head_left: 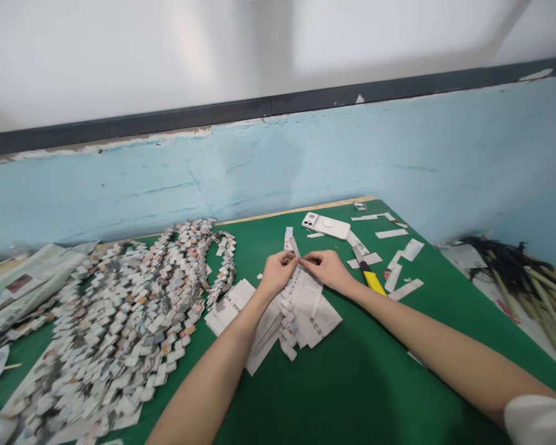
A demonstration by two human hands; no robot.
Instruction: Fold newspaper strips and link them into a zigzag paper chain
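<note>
Both my hands meet over the middle of the green table (352, 383). My left hand (276, 273) and my right hand (327, 268) each pinch one end of a narrow folded strip of newspaper (296, 248), fingers closed on it. Beneath them lies a small pile of cut newspaper pieces (306, 312). A yellow-handled cutter knife (369, 276) rests just right of my right hand. The strip's far end sticks up between the two hands.
A large heap of woven folded-paper chains (120, 321) covers the table's left side. A white phone (326, 225) lies at the back. Loose paper strips (401, 259) are scattered at the right. Newspapers (23, 284) lie far left; sticks (537, 284) on the floor at right.
</note>
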